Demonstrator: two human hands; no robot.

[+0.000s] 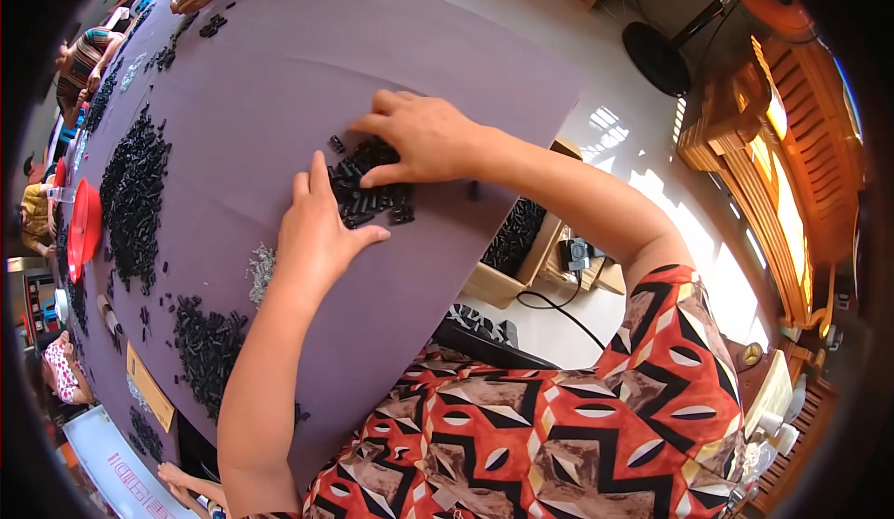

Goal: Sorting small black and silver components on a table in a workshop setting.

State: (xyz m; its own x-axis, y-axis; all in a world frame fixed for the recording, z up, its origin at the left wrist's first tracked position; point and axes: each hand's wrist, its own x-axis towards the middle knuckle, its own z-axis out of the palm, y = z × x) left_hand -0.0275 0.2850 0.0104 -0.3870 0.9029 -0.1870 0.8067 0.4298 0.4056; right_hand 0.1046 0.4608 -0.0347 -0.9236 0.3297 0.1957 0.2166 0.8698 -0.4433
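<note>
A small heap of short black plastic pieces (pixel 368 184) lies on the purple-grey tabletop (pixel 307 72) between my two hands. My left hand (pixel 315 216) rests along the heap's near left side, its fingers stretched out and the thumb held apart. Over the far right side of the heap reaches my right hand (pixel 424 137), fingers spread, with the thumb touching the pieces. Neither hand is closed on a piece. To the left of my left wrist sits a little pile of clear or silvery small parts (pixel 262 272).
Larger piles of black pieces (pixel 135 198) cover the table's left side, near a red basin (pixel 85 229). Below the table's right edge stands a cardboard box (pixel 494 286) of black pieces. Other people sit around the table. A fan (pixel 656 58) and wooden furniture (pixel 792 165) stand right.
</note>
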